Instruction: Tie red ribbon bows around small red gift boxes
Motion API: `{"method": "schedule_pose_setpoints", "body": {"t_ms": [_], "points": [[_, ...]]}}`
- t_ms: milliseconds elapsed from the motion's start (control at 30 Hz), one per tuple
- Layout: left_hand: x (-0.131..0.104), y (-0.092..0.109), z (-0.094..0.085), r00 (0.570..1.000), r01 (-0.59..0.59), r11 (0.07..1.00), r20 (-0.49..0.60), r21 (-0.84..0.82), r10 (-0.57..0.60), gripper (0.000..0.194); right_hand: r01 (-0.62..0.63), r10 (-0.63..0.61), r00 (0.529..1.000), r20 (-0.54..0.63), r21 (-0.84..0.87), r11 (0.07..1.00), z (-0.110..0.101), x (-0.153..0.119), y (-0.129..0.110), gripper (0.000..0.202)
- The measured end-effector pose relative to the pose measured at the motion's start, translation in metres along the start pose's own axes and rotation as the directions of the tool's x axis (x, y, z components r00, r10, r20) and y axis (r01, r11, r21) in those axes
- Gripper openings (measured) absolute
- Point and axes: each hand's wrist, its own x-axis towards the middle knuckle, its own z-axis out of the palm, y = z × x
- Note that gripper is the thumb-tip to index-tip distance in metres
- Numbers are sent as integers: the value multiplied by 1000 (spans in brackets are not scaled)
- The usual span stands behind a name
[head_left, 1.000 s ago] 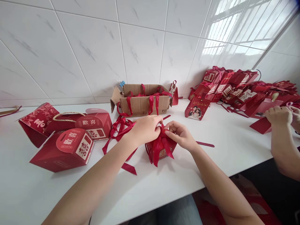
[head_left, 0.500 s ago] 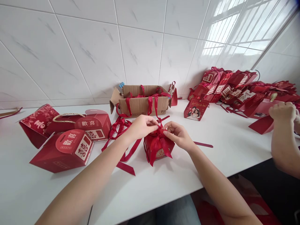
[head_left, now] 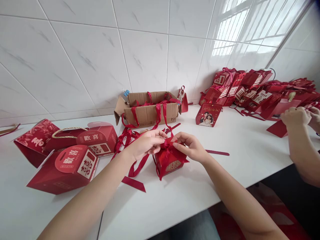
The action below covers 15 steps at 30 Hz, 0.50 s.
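A small red gift box [head_left: 174, 166] with a pale round patterned panel stands on the white table in front of me. Red ribbon [head_left: 163, 162] is tied in a bow on its top, one tail hanging down the front. My left hand [head_left: 148, 144] is at the left of the knot, its fingers curled in on the ribbon. From the right, my right hand [head_left: 188, 146] pinches the bow between thumb and fingers. Behind the box, a cardboard carton [head_left: 150, 115] holds more red ribbon, with strands hanging over its front edge.
Several red boxes [head_left: 72, 165] stand at the left, one with a rope handle. A box with a cartoon couple [head_left: 208, 115] stands right of the carton. Many ribboned boxes [head_left: 232, 90] are piled against the tiled wall. Another person's hand [head_left: 296, 118] works at far right.
My left hand has shifted slightly left and down from the knot. The bow's right tail now points right instead of hanging down in front. The view has turned slightly.
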Motion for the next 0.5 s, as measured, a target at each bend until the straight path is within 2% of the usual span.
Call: {"method": "schedule_pose_setpoints", "body": {"t_ms": [333,500], "points": [[-2,4,6,991,-97,967,-70,234,116,27,-61,61,996,-64,6,998,5,0,0,21],[-4,5,7,984,-96,947,-111,306,136,37,-51,63,994,-88,139,989,4,0,-1,22]]}}
